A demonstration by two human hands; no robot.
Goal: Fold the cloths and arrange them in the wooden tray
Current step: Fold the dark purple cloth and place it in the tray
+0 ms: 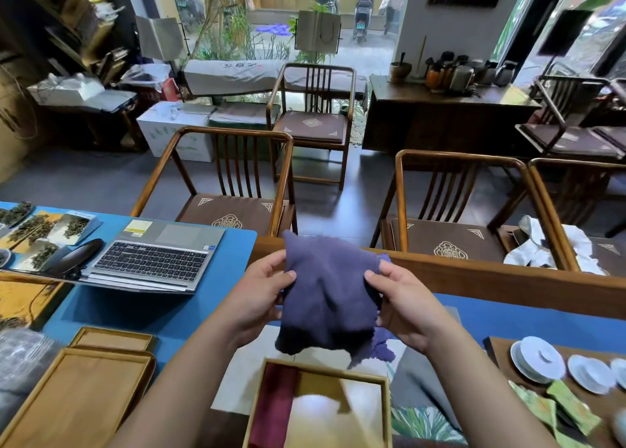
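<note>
Holding purple cloth [330, 298] in the air above the desk [162, 315], left hand [259, 295] and right hand [403, 298] pinching its side edges. Match corners squarely before folding. Wooden tray [386, 410] near, maroon cloth [274, 407] inside at left.

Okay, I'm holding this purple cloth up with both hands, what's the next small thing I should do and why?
Probably bring its two held sides together into a fold. The purple cloth hangs loose and rumpled between your left hand and right hand, above the wooden tray, where a folded red cloth already lies along the left side.
</note>
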